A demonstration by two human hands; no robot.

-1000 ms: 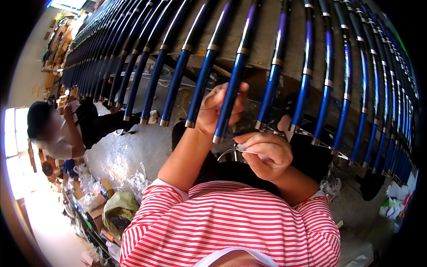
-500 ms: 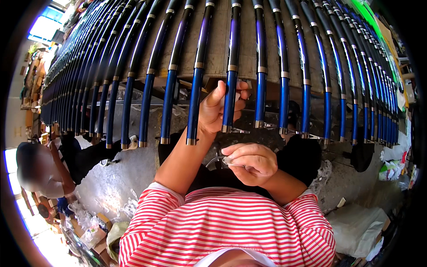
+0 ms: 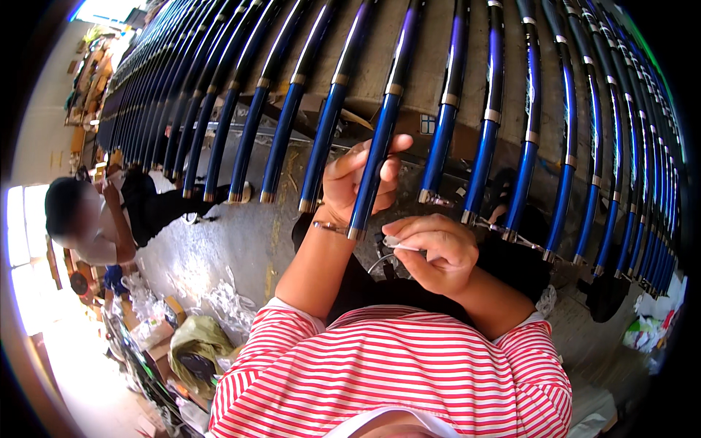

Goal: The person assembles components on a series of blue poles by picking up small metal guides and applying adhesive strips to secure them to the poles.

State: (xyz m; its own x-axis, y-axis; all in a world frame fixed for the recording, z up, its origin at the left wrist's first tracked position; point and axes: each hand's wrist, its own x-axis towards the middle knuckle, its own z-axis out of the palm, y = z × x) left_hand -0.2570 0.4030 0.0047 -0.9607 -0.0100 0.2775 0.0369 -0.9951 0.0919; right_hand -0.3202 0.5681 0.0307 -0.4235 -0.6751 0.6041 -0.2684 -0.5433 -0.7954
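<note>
Extending a finger behind a blue rod [image 3: 374, 168] overhanging the near table [image 3: 427, 73] edge, the left hand [image 3: 343, 187] is obscuring its grip; the right hand [image 3: 442, 252] is still pinching a white tab [image 3: 395, 241], apart.

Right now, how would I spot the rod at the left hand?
Find the long row of rods across the top, above the striped shirt. Near the middle, the left hand is raised behind the blue-ended rod. It alone passes in front of that hand; its neighbours pass either side.
</note>
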